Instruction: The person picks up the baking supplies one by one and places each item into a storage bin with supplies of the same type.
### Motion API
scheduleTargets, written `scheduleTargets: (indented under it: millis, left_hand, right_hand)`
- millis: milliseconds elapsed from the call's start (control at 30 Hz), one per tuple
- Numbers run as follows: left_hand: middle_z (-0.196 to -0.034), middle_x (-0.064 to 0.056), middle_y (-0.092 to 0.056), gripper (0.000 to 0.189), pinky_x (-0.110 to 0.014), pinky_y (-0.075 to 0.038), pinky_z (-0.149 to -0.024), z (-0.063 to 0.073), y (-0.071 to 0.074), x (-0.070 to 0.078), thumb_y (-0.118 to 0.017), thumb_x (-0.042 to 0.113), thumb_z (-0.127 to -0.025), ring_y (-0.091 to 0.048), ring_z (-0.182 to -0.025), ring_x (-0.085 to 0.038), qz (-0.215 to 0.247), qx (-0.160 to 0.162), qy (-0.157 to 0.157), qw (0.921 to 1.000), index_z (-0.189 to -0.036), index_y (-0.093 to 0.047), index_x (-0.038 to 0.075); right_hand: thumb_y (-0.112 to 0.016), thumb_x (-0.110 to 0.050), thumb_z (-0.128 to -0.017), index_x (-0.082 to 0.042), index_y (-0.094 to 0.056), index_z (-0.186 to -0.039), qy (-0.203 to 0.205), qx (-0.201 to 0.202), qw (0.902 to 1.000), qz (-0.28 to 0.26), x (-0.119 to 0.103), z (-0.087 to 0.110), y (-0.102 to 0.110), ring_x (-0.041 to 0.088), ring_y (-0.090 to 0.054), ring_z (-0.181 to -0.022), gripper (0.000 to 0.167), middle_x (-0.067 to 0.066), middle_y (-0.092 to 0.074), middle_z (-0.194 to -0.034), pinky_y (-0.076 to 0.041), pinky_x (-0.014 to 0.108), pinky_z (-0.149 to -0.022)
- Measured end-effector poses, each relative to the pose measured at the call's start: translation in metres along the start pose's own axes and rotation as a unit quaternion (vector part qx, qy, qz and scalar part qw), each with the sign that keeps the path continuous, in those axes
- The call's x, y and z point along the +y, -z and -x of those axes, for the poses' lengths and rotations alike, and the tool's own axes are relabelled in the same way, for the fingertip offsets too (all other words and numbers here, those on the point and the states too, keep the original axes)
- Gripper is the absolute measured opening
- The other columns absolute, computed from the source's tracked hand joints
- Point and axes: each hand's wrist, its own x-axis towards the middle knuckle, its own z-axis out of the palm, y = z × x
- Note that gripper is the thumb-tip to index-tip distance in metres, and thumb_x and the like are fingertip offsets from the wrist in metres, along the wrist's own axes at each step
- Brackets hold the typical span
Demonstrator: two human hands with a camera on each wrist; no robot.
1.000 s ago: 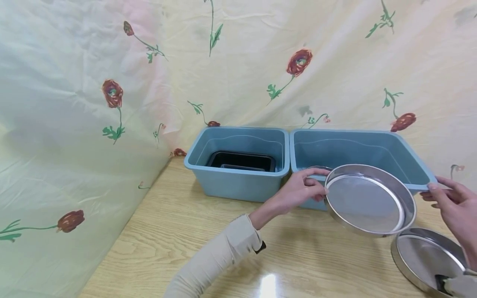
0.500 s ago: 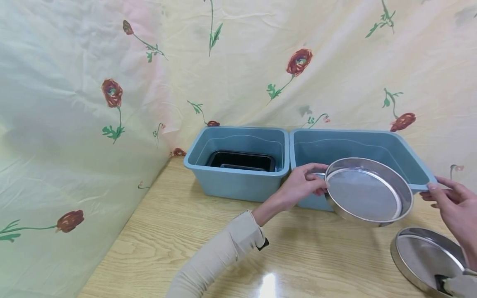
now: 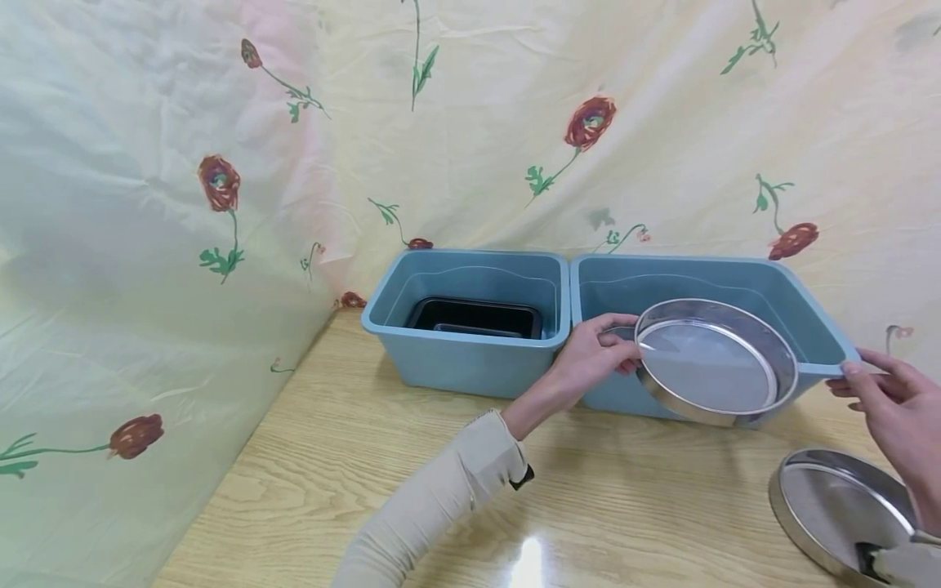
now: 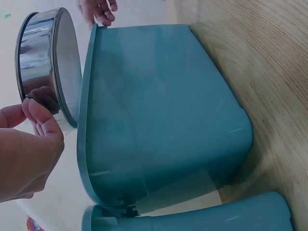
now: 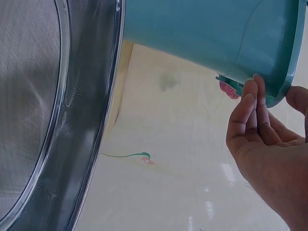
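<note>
With its thumb and fingers, my left hand (image 3: 588, 355) pinches the near-left edge of a round metal sieve (image 3: 709, 363). The sieve hangs tilted over the front rim of the right blue bin (image 3: 684, 282). In the left wrist view, the sieve's shiny side wall (image 4: 38, 45) stands beside the bin's rim, above the left hand (image 4: 29, 159). At the bin's right front corner, my right hand (image 3: 900, 400) grips the rim between thumb and fingers; the right wrist view shows this hand (image 5: 269, 139) close. A second round sieve (image 3: 831, 502) lies on the table under the right forearm.
A second blue bin (image 3: 470, 363) stands against the right one's left side, holding a black rectangular pan (image 3: 478, 314). Both bins stand on a wooden table (image 3: 309, 457). Flower-patterned cloth (image 3: 470, 147) hangs behind and at the left.
The left hand has lifted the held sieve up and slightly left, further over the right bin's front rim. The right hand stays on the bin's corner, and the second sieve has not moved.
</note>
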Motion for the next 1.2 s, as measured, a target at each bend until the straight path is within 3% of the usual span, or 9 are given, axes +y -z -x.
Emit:
scheduleTargets:
  millis: [200,333,733,1200]
  left_hand:
    - [-0.074,-0.003,-0.067,0.038,-0.023,-0.056,-0.069,-0.002,0.002,-0.001,-0.065,-0.006,-0.096,-0.064,-0.070,-0.023,0.010,0.007,0.000,0.9999,-0.134,-0.062,-0.003]
    - [-0.075,-0.004,-0.068,0.039,-0.023,-0.056,-0.069,-0.003,0.004,-0.001,-0.064,-0.006,-0.096,-0.063,-0.069,-0.018,0.012,0.008,-0.004,0.9999,-0.135,-0.060,-0.004]
    - [-0.075,-0.003,-0.068,0.039,-0.021,-0.054,-0.068,-0.007,0.003,-0.001,-0.064,-0.006,-0.097,-0.063,-0.068,-0.013,0.014,0.031,-0.013,0.9993,-0.135,-0.059,-0.006]
    - [-0.079,-0.010,-0.071,0.040,-0.024,-0.056,-0.071,-0.013,-0.001,-0.003,-0.066,-0.005,-0.096,-0.062,-0.067,-0.012,0.019,0.070,-0.001,0.9974,-0.135,-0.060,-0.003]
  right_hand:
    - [-0.054,-0.016,-0.109,-0.033,-0.057,-0.139,-0.005,0.004,0.9999,0.013,0.002,0.001,-0.001,-0.015,-0.059,-0.074,0.035,-0.035,-0.064,-0.084,-0.042,0.006,-0.064]
    - [-0.054,-0.014,-0.108,-0.033,-0.057,-0.138,-0.003,0.008,0.9998,0.017,0.000,0.001,-0.002,-0.015,-0.058,-0.073,0.035,-0.035,-0.063,-0.084,-0.042,0.006,-0.063]
    - [-0.052,-0.013,-0.109,-0.007,-0.046,-0.155,0.002,0.011,0.9988,0.049,-0.002,0.003,-0.003,-0.017,-0.056,-0.074,0.046,-0.038,-0.059,-0.085,-0.041,0.005,-0.063]
    - [-0.050,-0.015,-0.110,-0.005,-0.041,-0.157,-0.014,0.014,0.9978,0.063,-0.005,0.005,-0.006,-0.018,-0.054,-0.075,0.049,-0.040,-0.056,-0.085,-0.040,0.004,-0.064]
